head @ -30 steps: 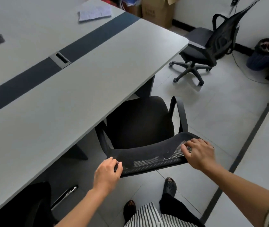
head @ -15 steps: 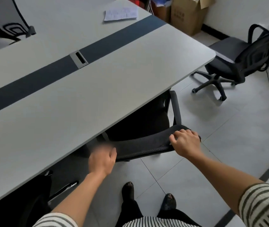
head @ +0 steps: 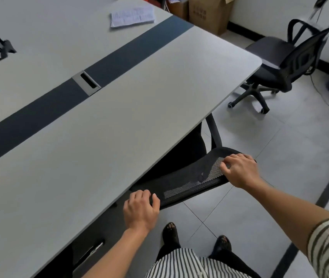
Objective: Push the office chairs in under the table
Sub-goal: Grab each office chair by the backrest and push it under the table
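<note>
- The mesh-backed office chair [head: 189,182] sits at lower centre of the frame. Its seat is tucked beneath the table [head: 119,121] and its backrest lies just beside the table's near edge.
- The left hand [head: 141,210] grips the backrest's left end, fingers curled over the top rim.
- The right hand [head: 239,170] grips the right end, fingers curled over the mesh.
- A second office chair [head: 276,63] stands apart from the table at upper right.
- Papers [head: 132,16] lie on the table at top centre, and a cardboard box [head: 207,14] stands behind them.
</note>
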